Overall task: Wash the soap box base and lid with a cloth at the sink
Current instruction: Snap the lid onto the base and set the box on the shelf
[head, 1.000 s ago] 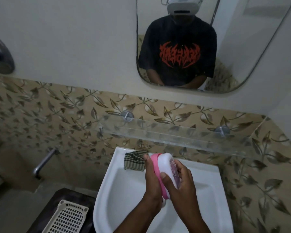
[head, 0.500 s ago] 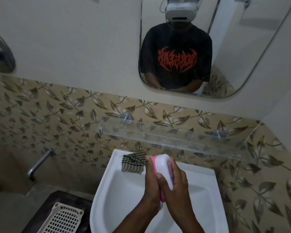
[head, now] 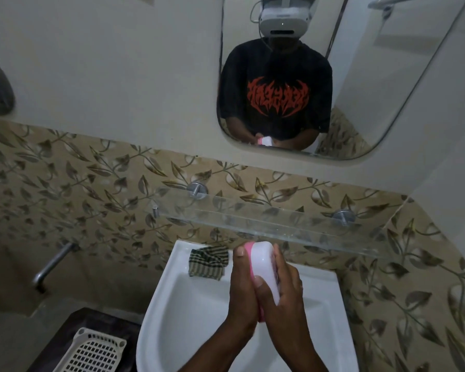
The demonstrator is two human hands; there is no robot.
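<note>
Both hands hold a closed soap box [head: 263, 267] on edge above the white sink [head: 199, 304]. Its pink base faces left and its white lid faces right. My left hand [head: 242, 288] presses against the pink side, thumb up along the seam. My right hand [head: 282, 294] wraps the white lid, thumb across its front. A green checked cloth [head: 208, 261] lies crumpled on the sink's back left rim, apart from both hands.
A glass shelf [head: 279, 226] juts out just above the soap box. A mirror [head: 293, 76] hangs over it. A metal tap [head: 53, 264] sticks out of the tiled wall at left. A white perforated basket [head: 91, 353] sits on a dark surface at lower left.
The view has tilted and shifted; the hands and soap box sit slightly higher, closer under the glass shelf. The grip on the box is unchanged. The cloth has not moved.
</note>
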